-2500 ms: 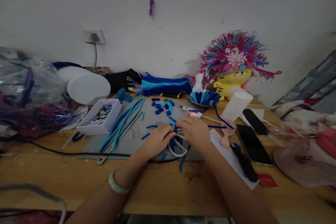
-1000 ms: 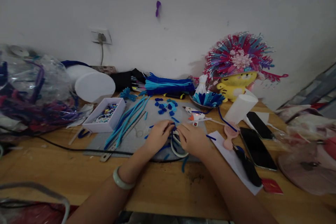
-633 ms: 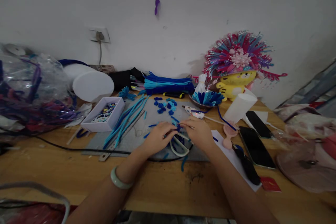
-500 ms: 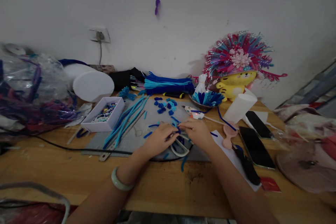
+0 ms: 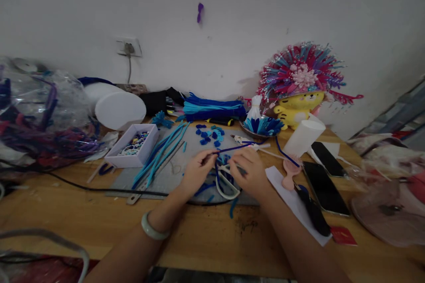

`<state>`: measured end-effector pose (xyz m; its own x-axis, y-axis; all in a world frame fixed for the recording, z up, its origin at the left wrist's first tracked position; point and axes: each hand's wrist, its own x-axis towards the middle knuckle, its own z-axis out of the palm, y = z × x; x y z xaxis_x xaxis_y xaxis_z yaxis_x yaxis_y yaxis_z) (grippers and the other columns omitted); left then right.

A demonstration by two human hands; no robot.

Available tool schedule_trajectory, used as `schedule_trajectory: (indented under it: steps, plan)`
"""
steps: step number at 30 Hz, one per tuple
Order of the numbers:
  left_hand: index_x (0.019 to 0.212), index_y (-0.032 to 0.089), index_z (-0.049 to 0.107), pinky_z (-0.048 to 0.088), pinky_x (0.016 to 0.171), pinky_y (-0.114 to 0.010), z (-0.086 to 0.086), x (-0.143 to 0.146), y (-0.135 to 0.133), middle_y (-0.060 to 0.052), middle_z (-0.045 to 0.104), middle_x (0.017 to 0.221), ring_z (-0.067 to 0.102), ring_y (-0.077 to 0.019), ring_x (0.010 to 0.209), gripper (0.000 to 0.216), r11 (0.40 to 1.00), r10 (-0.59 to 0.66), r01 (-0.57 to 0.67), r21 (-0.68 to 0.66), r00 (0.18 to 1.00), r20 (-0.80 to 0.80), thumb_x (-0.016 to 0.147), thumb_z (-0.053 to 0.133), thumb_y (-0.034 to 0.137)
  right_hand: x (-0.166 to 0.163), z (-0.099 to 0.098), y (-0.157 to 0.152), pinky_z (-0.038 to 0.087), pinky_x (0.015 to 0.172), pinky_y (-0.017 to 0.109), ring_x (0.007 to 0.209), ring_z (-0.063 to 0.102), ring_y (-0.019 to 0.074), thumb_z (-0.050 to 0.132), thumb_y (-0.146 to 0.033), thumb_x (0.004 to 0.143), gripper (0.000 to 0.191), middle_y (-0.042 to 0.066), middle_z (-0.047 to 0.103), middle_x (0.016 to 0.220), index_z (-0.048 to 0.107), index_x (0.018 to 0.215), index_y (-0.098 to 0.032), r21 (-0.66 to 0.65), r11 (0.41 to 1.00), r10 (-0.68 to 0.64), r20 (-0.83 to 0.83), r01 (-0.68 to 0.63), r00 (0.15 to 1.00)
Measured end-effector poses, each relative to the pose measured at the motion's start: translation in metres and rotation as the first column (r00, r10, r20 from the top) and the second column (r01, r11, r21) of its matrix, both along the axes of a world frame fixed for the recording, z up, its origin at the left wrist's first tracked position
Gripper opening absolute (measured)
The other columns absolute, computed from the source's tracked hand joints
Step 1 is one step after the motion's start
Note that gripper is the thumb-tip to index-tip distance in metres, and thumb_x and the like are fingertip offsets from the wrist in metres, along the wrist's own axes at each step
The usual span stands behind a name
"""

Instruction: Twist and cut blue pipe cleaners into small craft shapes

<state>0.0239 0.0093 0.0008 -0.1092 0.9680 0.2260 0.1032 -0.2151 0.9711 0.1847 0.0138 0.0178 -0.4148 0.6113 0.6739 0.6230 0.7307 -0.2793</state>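
Observation:
My left hand [image 5: 199,170] is closed, with thumb and fingertips pinching a dark blue pipe cleaner [image 5: 231,148]. The strip runs from those fingertips to the right, past the top of my other hand, and a dark blue piece also hangs below the pinch. My right hand [image 5: 249,170] is beside it, with fingers curved and thumb apart; no grip on the strip shows. Scissors with white handles [image 5: 228,195] lie on the grey mat [image 5: 192,139] between my hands, partly covered. Short blue pieces [image 5: 233,208] are scattered around them.
Light blue pipe cleaners [image 5: 162,152] and a metal ruler [image 5: 134,197] lie left, near a white box [image 5: 114,160] of beads. Small blue tufts [image 5: 206,139] sit behind my hands. A glue gun [image 5: 239,139], pink brush [image 5: 290,171] and phone [image 5: 327,188] lie right. A black cable [image 5: 83,187] crosses in front.
My hands, close together before, have drawn apart slightly. The dark blue pipe cleaner now stretches out rightward from my left fingertips, and more of the scissors shows.

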Motion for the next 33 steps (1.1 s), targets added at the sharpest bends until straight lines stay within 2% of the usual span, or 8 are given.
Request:
schedule_trajectory:
  steps: [3,6,9,14,18,22,28,33]
  plan:
    - [0.077,0.017,0.065,0.034,0.053,-0.020,0.002,0.000,0.003,0.003,0.053,0.058,0.043,-0.0091,0.054,0.018,0.990,0.018,0.033,-0.134,0.932,0.362,0.066,0.063,0.031,-0.007,-0.004,-0.002,0.042,0.065,0.027,0.068,0.054,0.0150,0.044,-0.025,0.083,0.022,0.003,0.060,0.067,0.061,0.070,-0.019,-0.194,0.981,0.010,-0.052,-0.020,0.999]
    - [0.063,0.015,0.059,0.034,0.052,-0.020,0.005,0.001,0.002,0.005,0.047,0.051,0.039,-0.0067,0.049,0.018,0.948,-0.120,0.275,-0.161,0.775,0.620,0.063,0.066,0.031,-0.014,-0.009,0.000,0.046,0.066,0.028,0.079,0.057,0.0165,0.049,-0.028,0.080,0.020,0.007,0.061,0.092,0.058,0.096,-0.019,-0.319,0.948,-0.090,-0.233,0.011,0.968]
    - [0.055,0.014,0.055,0.036,0.052,-0.021,0.006,0.004,-0.001,0.004,0.045,0.049,0.040,-0.0069,0.049,0.022,0.896,-0.196,0.413,-0.164,0.699,0.688,0.063,0.067,0.030,-0.017,-0.010,0.002,0.048,0.070,0.029,0.086,0.058,0.0174,0.052,-0.030,0.078,0.023,0.007,0.061,0.099,0.058,0.098,-0.019,-0.379,0.922,-0.092,-0.406,-0.075,0.909]
    - [0.055,0.014,0.055,0.035,0.052,-0.021,0.002,0.010,-0.003,0.003,0.046,0.050,0.040,-0.0066,0.048,0.020,0.894,-0.163,0.398,-0.207,0.718,0.677,0.064,0.065,0.028,-0.014,-0.010,0.002,0.050,0.074,0.030,0.078,0.061,0.0160,0.052,-0.025,0.079,0.012,0.004,0.065,0.080,0.063,0.077,-0.021,-0.313,0.938,-0.004,-0.447,-0.152,0.895]
    - [0.066,0.013,0.060,0.036,0.054,-0.021,-0.004,0.011,0.000,0.002,0.053,0.056,0.045,-0.0083,0.052,0.020,0.929,-0.099,0.274,-0.248,0.832,0.546,0.064,0.065,0.032,-0.007,-0.016,0.002,0.049,0.079,0.032,0.087,0.060,0.0163,0.045,-0.018,0.082,0.022,0.007,0.065,0.093,0.063,0.095,-0.020,-0.157,0.976,0.114,-0.215,-0.150,0.970]
    - [0.073,0.017,0.064,0.038,0.061,-0.023,-0.005,0.008,0.001,0.000,0.060,0.064,0.051,-0.0123,0.061,0.015,0.981,-0.091,0.115,-0.158,0.984,0.155,0.069,0.060,0.031,-0.001,-0.017,0.001,0.049,0.080,0.032,0.090,0.059,0.0168,0.037,-0.012,0.082,0.033,0.009,0.065,0.098,0.059,0.107,-0.018,-0.088,0.986,0.143,0.014,-0.141,0.990]
    - [0.070,0.022,0.067,0.037,0.071,-0.026,-0.007,0.002,0.002,-0.002,0.060,0.065,0.051,-0.0166,0.067,0.008,0.989,-0.068,0.102,0.107,0.957,-0.281,0.065,0.061,0.019,-0.005,-0.007,-0.001,0.048,0.072,0.030,0.076,0.060,0.0170,0.044,-0.018,0.084,0.021,0.006,0.067,0.079,0.065,0.085,-0.018,-0.063,0.997,0.034,-0.086,-0.040,0.996]
    - [0.077,0.023,0.068,0.036,0.065,-0.025,-0.010,0.003,0.003,-0.001,0.059,0.064,0.049,-0.0149,0.061,0.012,0.991,-0.089,0.114,0.072,0.954,-0.288,0.068,0.060,0.024,0.001,0.002,0.003,0.042,0.075,0.032,0.079,0.056,0.0181,0.044,-0.018,0.083,0.018,0.005,0.064,0.080,0.062,0.084,-0.019,-0.074,0.996,-0.047,-0.082,0.040,0.996]
